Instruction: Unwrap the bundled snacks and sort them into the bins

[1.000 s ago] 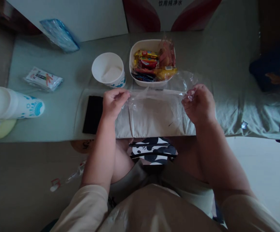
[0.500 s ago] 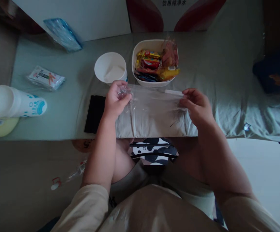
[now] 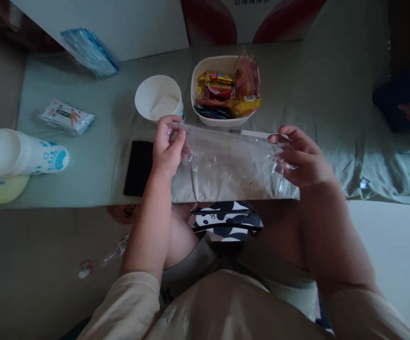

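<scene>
A clear plastic zip bag [image 3: 229, 158] is stretched flat over the near edge of the grey-green covered table [image 3: 95, 156]. My left hand [image 3: 167, 146] pinches the bag's left end, fingers closed on the film. My right hand [image 3: 302, 156] grips the bag's right end, with fingers curled over its crumpled edge. Just beyond the bag stands a white bowl [image 3: 224, 89] filled with wrapped snacks, and a white paper cup [image 3: 158, 99] sits left of it.
A black phone [image 3: 138, 167] lies flat beside my left hand. Further left are a small tissue packet [image 3: 66, 115], a stack of paper cups on its side [image 3: 21, 153] and a blue packet [image 3: 89, 49] at the back. A dark object [image 3: 403, 104] rests at far right.
The bag was held taut by its top edge; now both hands have shifted, the right one lower and further right, and the bag lies spread over the table's edge.
</scene>
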{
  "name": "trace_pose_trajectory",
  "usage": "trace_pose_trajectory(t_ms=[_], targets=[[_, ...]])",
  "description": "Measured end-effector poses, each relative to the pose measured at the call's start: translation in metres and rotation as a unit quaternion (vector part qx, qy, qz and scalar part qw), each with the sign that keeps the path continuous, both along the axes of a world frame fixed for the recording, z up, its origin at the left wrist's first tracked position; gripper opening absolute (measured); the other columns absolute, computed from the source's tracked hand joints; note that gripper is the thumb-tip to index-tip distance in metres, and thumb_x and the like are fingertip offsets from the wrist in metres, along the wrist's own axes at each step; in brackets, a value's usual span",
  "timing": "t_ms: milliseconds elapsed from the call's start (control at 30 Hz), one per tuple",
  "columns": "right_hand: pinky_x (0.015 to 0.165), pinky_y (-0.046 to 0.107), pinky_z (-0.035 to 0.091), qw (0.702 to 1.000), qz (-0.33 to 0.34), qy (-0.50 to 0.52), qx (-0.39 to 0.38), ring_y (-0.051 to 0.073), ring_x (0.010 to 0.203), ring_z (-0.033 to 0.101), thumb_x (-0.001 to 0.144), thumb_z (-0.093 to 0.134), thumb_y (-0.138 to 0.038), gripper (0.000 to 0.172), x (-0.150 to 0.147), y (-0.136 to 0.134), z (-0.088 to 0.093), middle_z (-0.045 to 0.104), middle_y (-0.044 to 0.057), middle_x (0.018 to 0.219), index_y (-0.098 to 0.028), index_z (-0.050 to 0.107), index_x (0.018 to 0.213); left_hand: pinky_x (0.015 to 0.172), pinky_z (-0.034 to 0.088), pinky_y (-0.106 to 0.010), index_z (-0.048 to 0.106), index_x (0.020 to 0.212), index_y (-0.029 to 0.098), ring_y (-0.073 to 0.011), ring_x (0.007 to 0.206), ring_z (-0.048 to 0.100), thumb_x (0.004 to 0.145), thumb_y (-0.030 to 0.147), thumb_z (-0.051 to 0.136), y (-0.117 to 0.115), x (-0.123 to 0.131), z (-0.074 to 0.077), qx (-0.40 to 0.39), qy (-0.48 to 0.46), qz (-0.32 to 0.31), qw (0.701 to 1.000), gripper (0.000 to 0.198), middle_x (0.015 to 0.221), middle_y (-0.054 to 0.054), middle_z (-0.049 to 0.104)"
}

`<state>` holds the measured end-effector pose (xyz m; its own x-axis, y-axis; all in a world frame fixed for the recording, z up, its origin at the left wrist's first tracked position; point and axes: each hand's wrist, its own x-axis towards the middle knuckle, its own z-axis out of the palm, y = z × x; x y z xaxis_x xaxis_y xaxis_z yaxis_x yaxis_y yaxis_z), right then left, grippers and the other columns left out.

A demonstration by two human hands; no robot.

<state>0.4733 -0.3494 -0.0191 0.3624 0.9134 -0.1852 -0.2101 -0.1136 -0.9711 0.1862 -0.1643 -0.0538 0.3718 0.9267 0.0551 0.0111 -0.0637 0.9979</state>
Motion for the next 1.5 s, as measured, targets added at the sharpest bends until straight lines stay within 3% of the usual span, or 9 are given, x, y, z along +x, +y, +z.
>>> trace_pose_trajectory(t_ms=[100, 233, 433, 567, 733, 967, 1167, 1333, 1500], targets=[[0.041, 0.021, 0.020, 0.993, 0.014, 0.085, 0.080, 0.000, 0.040, 0.028, 0.064, 0.074, -0.068, 0.048, 0.018, -0.010, 0.002, 0.065, -0.006, 0.077, -0.033, 0.068, 0.098, 0.040, 0.034, -0.016, 0.060, 0.110, 0.029, -0.0022, 0.044, 0.038, 0.079, 0.056, 0.086, -0.002, 0.000, 0.018, -0.144, -0.038, -0.042, 0.988, 0.048, 0.076, 0.005, 0.052], [0.047, 0.022, 0.033, 0.995, 0.000, 0.098, -0.025, 0.005, 0.051, 0.050, 0.084, 0.059, -0.067, 0.042, 0.006, 0.012, 0.002, 0.071, -0.003, 0.084, -0.027, 0.069, 0.088, 0.035, 0.020, -0.018, 0.062, 0.103, 0.026, -0.0002, 0.039, 0.030, 0.071, 0.048, 0.092, -0.007, 0.005, 0.030, -0.204, -0.026, -0.135, 0.969, 0.049, 0.071, 0.006, 0.052], [0.061, 0.043, 0.063, 0.948, 0.229, 0.181, -0.124, 0.030, 0.082, 0.078, 0.076, 0.064, -0.086, 0.073, -0.044, 0.036, 0.001, 0.079, 0.016, 0.098, -0.020, 0.070, 0.105, 0.038, 0.027, -0.016, 0.068, 0.105, 0.023, -0.0038, 0.050, 0.046, 0.072, 0.032, 0.087, -0.020, 0.017, 0.025, -0.141, 0.102, -0.212, 0.962, 0.039, 0.086, 0.001, 0.064], [0.058, 0.031, 0.060, 0.930, 0.278, 0.176, -0.164, 0.021, 0.071, 0.075, 0.075, 0.087, -0.051, 0.050, -0.060, 0.026, -0.005, 0.080, 0.007, 0.089, -0.022, 0.066, 0.111, 0.043, 0.034, -0.015, 0.068, 0.108, 0.021, -0.0046, 0.053, 0.049, 0.073, 0.026, 0.083, -0.027, 0.023, 0.024, -0.111, 0.147, -0.240, 0.953, 0.038, 0.087, 0.000, 0.066], [0.050, 0.019, 0.045, 0.918, 0.372, 0.077, -0.111, 0.007, 0.052, 0.055, 0.080, 0.072, -0.021, 0.011, -0.066, 0.029, -0.001, 0.063, -0.004, 0.058, -0.019, 0.062, 0.075, 0.037, 0.032, -0.018, 0.064, 0.117, 0.022, -0.0049, 0.045, 0.050, 0.074, 0.042, 0.085, -0.030, 0.023, 0.032, -0.178, 0.051, -0.254, 0.949, 0.052, 0.089, -0.002, 0.071], [0.061, 0.026, 0.055, 0.957, 0.282, 0.066, -0.004, 0.012, 0.062, 0.066, 0.084, 0.070, -0.030, 0.011, -0.058, 0.025, 0.008, 0.071, -0.001, 0.070, -0.019, 0.068, 0.082, 0.056, 0.056, -0.030, 0.063, 0.128, 0.030, -0.0202, 0.072, 0.076, 0.078, 0.082, 0.067, -0.025, 0.014, 0.040, -0.219, -0.085, -0.172, 0.957, 0.072, 0.116, -0.008, 0.078], [0.052, 0.023, 0.052, 0.999, 0.013, 0.006, 0.051, 0.009, 0.054, 0.065, 0.083, 0.076, -0.039, 0.024, -0.058, 0.024, 0.000, 0.070, -0.004, 0.074, -0.023, 0.058, 0.084, 0.094, 0.063, -0.040, 0.069, 0.125, 0.022, -0.0340, 0.118, 0.075, 0.052, 0.082, 0.088, -0.053, 0.040, 0.033, -0.298, -0.120, -0.299, 0.898, 0.096, 0.135, -0.018, 0.074], [0.044, 0.022, 0.046, 0.997, -0.023, -0.049, 0.051, 0.006, 0.050, 0.061, 0.084, 0.074, -0.035, 0.018, -0.057, 0.024, 0.001, 0.076, -0.001, 0.101, -0.024, 0.063, 0.093, 0.061, 0.057, -0.025, 0.069, 0.119, 0.020, -0.0204, 0.073, 0.078, 0.078, 0.053, 0.085, -0.060, 0.052, 0.026, -0.296, -0.012, -0.247, 0.923, 0.055, 0.089, -0.007, 0.081], [0.052, 0.027, 0.050, 0.995, -0.018, -0.070, 0.066, 0.008, 0.061, 0.060, 0.085, 0.076, -0.040, 0.017, -0.052, 0.018, -0.002, 0.071, 0.003, 0.114, -0.025, 0.068, 0.085, 0.050, 0.052, -0.023, 0.067, 0.126, 0.021, -0.0173, 0.056, 0.071, 0.082, 0.054, 0.080, -0.055, 0.046, 0.026, -0.278, 0.002, -0.268, 0.922, 0.057, 0.070, -0.001, 0.075]])
